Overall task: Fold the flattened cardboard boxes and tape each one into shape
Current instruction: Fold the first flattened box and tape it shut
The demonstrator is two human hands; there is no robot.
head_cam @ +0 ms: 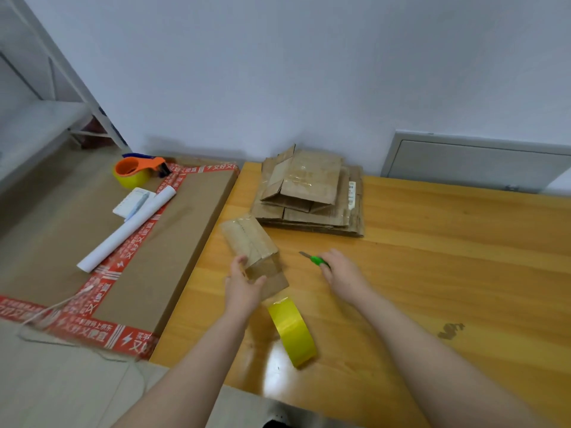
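Note:
A small folded cardboard box (pixel 250 239) with clear tape along its seam lies on the wooden table (pixel 432 257). My left hand (pixel 242 284) touches its near end, fingers fairly straight. My right hand (pixel 341 270) holds a green utility knife (pixel 313 258) with the blade out, pointing left, just right of the box. A yellow tape roll (pixel 292 330) stands on edge near my left wrist. A stack of flattened cardboard boxes (pixel 309 193) lies at the table's far side by the wall.
Left of the table lies a large flat carton (pixel 154 257) with red printed tape. On it are an orange tape dispenser (pixel 139 169), a white paper roll (pixel 126 230), a notepad with a pen (pixel 134 200) and some string (pixel 55 307). A white shelf frame (pixel 61 88) stands far left.

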